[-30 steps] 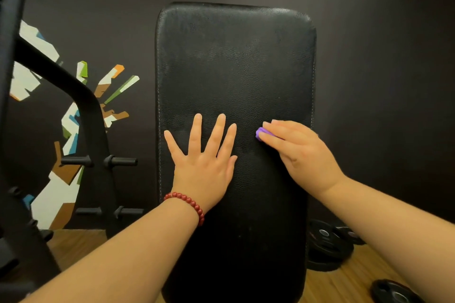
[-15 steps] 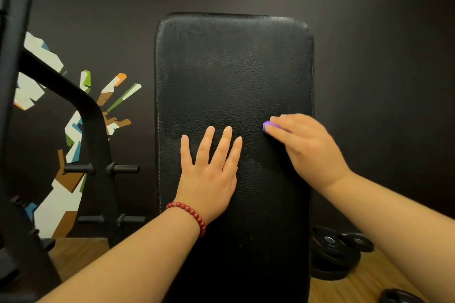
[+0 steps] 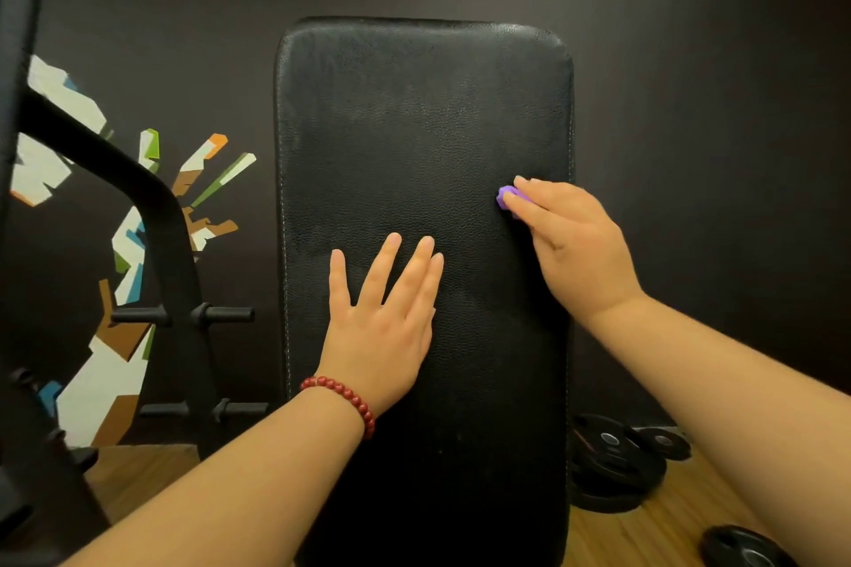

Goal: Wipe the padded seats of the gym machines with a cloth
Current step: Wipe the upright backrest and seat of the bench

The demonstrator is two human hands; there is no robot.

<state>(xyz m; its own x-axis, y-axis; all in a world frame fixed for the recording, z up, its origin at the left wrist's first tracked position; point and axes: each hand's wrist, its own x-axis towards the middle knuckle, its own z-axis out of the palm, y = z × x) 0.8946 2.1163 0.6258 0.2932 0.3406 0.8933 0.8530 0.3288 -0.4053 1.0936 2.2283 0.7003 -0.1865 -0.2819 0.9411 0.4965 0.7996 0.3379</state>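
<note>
A long black padded bench pad (image 3: 414, 115) fills the middle of the view, rising away from me. My left hand (image 3: 384, 318) lies flat on its lower middle, fingers straight and slightly spread, a red bead bracelet on the wrist. My right hand (image 3: 575, 244) is near the pad's right edge, its fingers pressing a small purple cloth (image 3: 504, 198) against the leather. Only a corner of the cloth shows past the fingertips; the rest is hidden under the hand.
A black weight rack (image 3: 170, 253) with pegs stands at the left before a dark wall with a coloured mural. Black weight plates (image 3: 612, 456) lie on the wooden floor at the right of the pad, another plate (image 3: 741, 548) near the bottom right corner.
My right hand has slid the purple cloth right and upward on the pad, toward its right edge. My left hand stays flat on the pad; its fingers have drawn closer together.
</note>
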